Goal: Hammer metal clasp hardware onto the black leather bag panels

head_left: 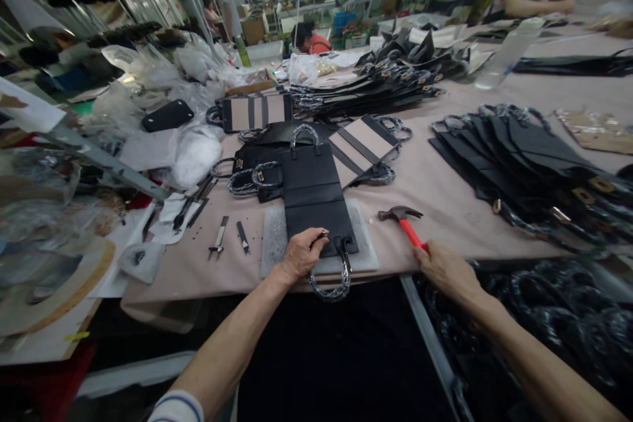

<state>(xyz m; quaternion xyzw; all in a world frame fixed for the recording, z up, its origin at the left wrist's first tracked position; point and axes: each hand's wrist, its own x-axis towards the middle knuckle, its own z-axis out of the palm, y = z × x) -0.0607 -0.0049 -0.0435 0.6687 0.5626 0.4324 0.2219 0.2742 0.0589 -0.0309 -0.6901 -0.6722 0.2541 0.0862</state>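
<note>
A pinkish-beige cloth [168, 280] covers the surface [422, 178] and hangs over its near edge. At that edge lies a grey slab [273, 241], bearing a black bag piece [314, 175] with plastic-wrapped handles. Just left of the slab lie 2 small hand tools: a cross-ended tool [220, 235] and a short dark tool [242, 236]. To the right, a fanned stack of black bag pieces [519, 151] spreads out, with gold-coloured fittings [583, 195] among them. Farther back are a large black pile [356, 99] and a clear bottle [507, 56]
</note>
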